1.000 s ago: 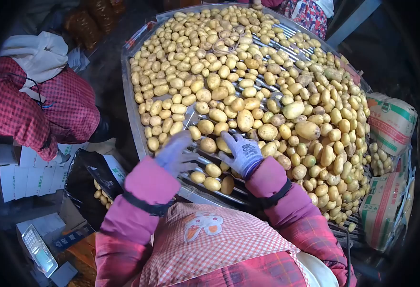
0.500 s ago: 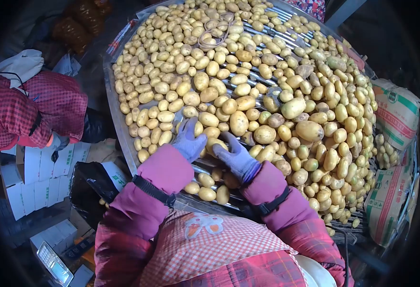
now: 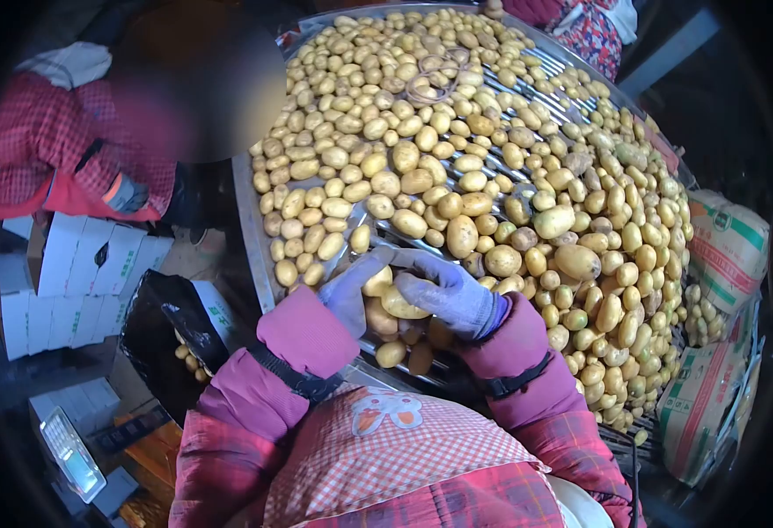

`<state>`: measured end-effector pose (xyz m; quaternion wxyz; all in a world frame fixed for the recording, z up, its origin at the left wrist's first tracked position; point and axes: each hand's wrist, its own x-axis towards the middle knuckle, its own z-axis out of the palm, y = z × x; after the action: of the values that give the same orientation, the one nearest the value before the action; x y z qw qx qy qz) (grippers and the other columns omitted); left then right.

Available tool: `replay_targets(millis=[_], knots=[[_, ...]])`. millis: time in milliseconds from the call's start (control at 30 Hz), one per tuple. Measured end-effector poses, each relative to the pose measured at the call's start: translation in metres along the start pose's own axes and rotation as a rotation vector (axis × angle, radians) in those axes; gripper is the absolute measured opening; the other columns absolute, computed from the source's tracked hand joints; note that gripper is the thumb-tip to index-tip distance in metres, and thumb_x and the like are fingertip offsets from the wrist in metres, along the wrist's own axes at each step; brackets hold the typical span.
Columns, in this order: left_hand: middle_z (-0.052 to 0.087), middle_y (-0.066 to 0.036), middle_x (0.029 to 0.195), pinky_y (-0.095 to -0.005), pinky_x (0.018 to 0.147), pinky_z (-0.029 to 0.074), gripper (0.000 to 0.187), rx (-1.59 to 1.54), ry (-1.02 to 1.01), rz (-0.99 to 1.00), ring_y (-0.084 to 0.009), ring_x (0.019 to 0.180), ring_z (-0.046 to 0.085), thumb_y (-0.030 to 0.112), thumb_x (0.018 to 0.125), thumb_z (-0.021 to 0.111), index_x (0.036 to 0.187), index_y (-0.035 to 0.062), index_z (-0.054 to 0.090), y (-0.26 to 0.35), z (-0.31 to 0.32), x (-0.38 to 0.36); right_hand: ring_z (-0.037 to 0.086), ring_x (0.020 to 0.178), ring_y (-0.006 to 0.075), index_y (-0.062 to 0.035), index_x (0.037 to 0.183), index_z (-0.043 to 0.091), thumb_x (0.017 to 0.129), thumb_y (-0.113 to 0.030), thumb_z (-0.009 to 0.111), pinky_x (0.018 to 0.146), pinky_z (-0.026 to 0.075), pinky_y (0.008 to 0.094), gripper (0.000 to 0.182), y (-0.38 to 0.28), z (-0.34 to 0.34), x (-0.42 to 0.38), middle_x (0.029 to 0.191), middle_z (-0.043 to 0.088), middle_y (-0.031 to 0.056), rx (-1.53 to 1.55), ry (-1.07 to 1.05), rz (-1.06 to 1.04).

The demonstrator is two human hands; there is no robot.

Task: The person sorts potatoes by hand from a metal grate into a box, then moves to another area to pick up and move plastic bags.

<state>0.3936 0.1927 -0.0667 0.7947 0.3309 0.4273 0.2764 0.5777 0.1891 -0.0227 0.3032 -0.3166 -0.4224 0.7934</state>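
Observation:
Potatoes (image 3: 461,236) cover a wide metal table with rollers. Near its front edge, my left hand (image 3: 351,286), in a purple-grey glove, curves around the left side of a few potatoes. My right hand (image 3: 450,295), gloved alike, has its fingers bent over a yellow potato (image 3: 401,304) from the right. The fingertips of both hands meet above this small group. More potatoes (image 3: 391,354) lie on the rollers just below the hands. A thin loop of cord (image 3: 435,79) rests on the potatoes farther back.
A black-lined box (image 3: 166,343) with some potatoes stands left of the table, near white cartons (image 3: 74,260) and a scale display (image 3: 74,458). A co-worker in checked red (image 3: 34,132) is at the left, another person (image 3: 589,35) at the back. Printed sacks (image 3: 725,251) stand right.
Both hands have come together and drawn potatoes toward the front edge. The view has shifted, so the table appears farther right. A blurred dark shape now covers part of the upper left.

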Motion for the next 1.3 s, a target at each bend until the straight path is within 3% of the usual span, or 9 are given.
replay_targets(millis=[333,433,500,567,600,700,867,1067,1300], knots=[[0.064,-0.013,0.103,-0.0379,0.055,0.053,0.070,-0.986,-0.471,-0.005,-0.0303,0.078,0.065,0.066,0.085,0.047,0.129,0.0110,0.048,-0.045,-0.016,-0.039,0.063,0.072,0.0156,-0.0019,0.132,0.046,0.098,-0.051,0.038,0.059,0.051,0.0253,0.060,-0.009,0.063,-0.003,0.099,0.065,0.0127,0.257,-0.011,0.037],[0.064,-0.013,0.100,-0.0369,0.051,0.052,0.071,-0.987,-0.160,0.090,-0.0307,0.073,0.065,0.067,0.084,0.047,0.126,0.0099,0.051,-0.035,-0.014,-0.066,0.063,0.074,0.0167,-0.0020,0.131,0.047,0.097,-0.053,0.038,0.065,0.051,0.0271,0.062,0.001,0.071,0.005,0.101,0.066,0.0124,0.250,0.030,0.078],[0.062,-0.015,0.107,-0.0407,0.062,0.056,0.068,-0.950,-0.414,0.172,-0.0316,0.080,0.065,0.065,0.087,0.042,0.124,0.0084,0.051,-0.029,-0.032,-0.080,0.063,0.081,0.0170,-0.0014,0.130,0.047,0.098,-0.051,0.039,0.070,0.051,0.0278,0.060,0.003,0.067,0.009,0.106,0.064,0.0117,0.385,-0.022,0.039],[0.060,-0.018,0.110,-0.0467,0.074,0.056,0.067,-1.136,0.061,0.142,-0.0361,0.090,0.062,0.063,0.089,0.039,0.124,0.0082,0.051,-0.023,-0.029,-0.101,0.056,0.107,0.0216,-0.0045,0.130,0.046,0.099,-0.045,0.039,0.090,0.048,0.0326,0.051,0.016,0.074,0.018,0.120,0.056,0.0128,0.239,0.149,-0.114],[0.058,-0.016,0.118,-0.0491,0.076,0.051,0.072,-1.089,-0.185,0.293,-0.0373,0.095,0.059,0.066,0.090,0.023,0.122,0.0086,0.053,-0.030,-0.036,-0.103,0.054,0.110,0.0208,-0.0026,0.132,0.045,0.100,-0.036,0.040,0.093,0.045,0.0320,0.046,0.026,0.069,0.025,0.121,0.055,0.0124,-0.141,0.191,-0.201],[0.057,-0.017,0.113,-0.0581,0.084,0.048,0.071,-1.198,0.129,0.247,-0.0402,0.102,0.056,0.066,0.088,0.029,0.119,0.0071,0.054,-0.022,-0.038,-0.117,0.054,0.111,0.0187,0.0027,0.142,0.031,0.094,-0.012,0.051,0.097,0.041,0.0279,0.054,0.049,0.082,0.027,0.123,0.053,0.0132,-0.887,0.081,-0.492],[0.058,-0.012,0.117,-0.0573,0.081,0.047,0.059,-1.286,-0.059,0.489,-0.0346,0.104,0.056,0.063,0.087,0.042,0.116,0.0140,0.057,-0.053,-0.070,-0.134,0.052,0.116,0.0165,0.0006,0.145,0.027,0.097,-0.033,0.050,0.097,0.042,0.0304,0.062,0.056,0.095,0.020,0.132,0.051,0.0106,-0.065,-0.306,-0.083],[0.059,-0.007,0.112,-0.0451,0.083,0.047,0.055,-1.159,-0.199,0.698,-0.0265,0.101,0.057,0.058,0.092,0.043,0.115,0.0126,0.062,-0.108,-0.132,-0.191,0.057,0.111,0.0208,0.0010,0.133,0.044,0.095,-0.043,0.053,0.094,0.045,0.0323,0.060,0.028,0.051,-0.008,0.128,0.055,0.0109,-0.231,-0.046,-0.007],[0.047,-0.013,0.138,-0.0395,0.088,0.047,0.062,-0.303,1.336,0.694,-0.0251,0.117,0.052,0.039,0.087,0.054,0.138,0.0069,0.038,-0.258,-0.254,-0.293,0.061,0.098,0.0191,-0.0022,0.125,0.052,0.094,-0.043,0.052,0.083,0.048,0.0301,0.051,0.008,-0.026,-0.047,0.117,0.062,0.0121,-0.256,0.496,-0.072]])
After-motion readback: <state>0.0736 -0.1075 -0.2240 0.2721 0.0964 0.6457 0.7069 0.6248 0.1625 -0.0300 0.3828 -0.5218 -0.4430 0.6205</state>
